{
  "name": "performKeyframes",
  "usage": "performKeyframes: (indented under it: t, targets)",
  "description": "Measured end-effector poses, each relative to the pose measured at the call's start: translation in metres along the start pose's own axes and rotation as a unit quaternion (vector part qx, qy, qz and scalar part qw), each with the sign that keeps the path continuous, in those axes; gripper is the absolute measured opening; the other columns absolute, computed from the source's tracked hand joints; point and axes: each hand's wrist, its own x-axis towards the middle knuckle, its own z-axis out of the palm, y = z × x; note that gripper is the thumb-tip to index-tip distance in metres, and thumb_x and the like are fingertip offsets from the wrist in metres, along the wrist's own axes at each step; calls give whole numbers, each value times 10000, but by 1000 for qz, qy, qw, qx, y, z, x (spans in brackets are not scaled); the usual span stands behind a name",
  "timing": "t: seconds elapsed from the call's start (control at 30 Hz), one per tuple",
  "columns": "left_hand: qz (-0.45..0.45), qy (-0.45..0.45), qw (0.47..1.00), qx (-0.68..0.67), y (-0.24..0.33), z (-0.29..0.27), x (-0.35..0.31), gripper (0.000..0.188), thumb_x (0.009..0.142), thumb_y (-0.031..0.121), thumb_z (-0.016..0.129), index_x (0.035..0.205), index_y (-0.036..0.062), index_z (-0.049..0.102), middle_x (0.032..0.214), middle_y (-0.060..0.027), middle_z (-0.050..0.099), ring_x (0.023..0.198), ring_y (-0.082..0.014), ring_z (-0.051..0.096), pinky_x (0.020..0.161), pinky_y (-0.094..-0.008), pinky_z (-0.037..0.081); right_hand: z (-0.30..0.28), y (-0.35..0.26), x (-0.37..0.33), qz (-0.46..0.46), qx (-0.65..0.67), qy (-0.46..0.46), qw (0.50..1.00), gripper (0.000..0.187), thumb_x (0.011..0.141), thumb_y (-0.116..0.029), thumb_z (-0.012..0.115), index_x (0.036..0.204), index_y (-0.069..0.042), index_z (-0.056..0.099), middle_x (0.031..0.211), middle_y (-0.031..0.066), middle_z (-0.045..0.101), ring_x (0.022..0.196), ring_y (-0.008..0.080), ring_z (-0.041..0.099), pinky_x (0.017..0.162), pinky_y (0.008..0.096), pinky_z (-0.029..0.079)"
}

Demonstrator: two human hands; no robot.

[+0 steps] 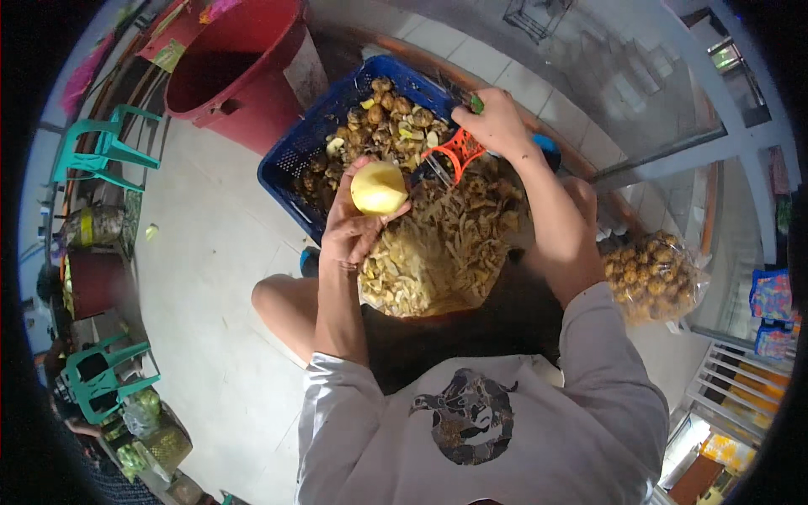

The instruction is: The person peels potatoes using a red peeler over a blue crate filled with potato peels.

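Yellow, peeled round produce (379, 190) is clamped in my left grip (351, 224) near the peelings (438, 265), cupped from beneath probably to leave its upper face bare; my right grip (493, 128) clamps the orange peeler (459, 155) near the blue crate (279, 187).

pale tiled floor (206, 261); green plastic chairs (108, 145) at left; glass panels (644, 88) upper right

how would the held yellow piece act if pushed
The yellow piece would probably roll, being nearly round. Its smooth, shiny surface suggests it may be slippery. It seems fairly stiff, showing no sag in the left hand.
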Motion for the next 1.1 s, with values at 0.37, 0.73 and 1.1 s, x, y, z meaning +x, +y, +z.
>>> performKeyframes:
  t: [0.37,0.73,1.1]
  targets:
    - [156,145,888,407,-7,-1,5,831,646,-11,817,1353,1,380,1169,-122,578,1085,-214,589,947,-351,509,19,-6,-3,-5,72,-47,996,399,771,-322,675,610,24,559,528,156,532,525,282,564,578,442,431]
    - [126,169,972,105,-10,-2,2,800,636,58,868,1317,2,452,1186,-111,600,1070,-237,615,938,-389,516,26,-17,-6,-7,67,-12,998,386,766,-292,685,591,18,536,513,132,515,491,250,525,549,436,415]
    - [39,173,967,184,-15,2,6,794,560,12,900,1247,-16,503,1141,-81,609,1039,-197,615,912,-326,521,36,-37,-16,-99,84,70,989,336,739,-288,717,659,7,576,552,140,543,536,300,560,582,417,456]
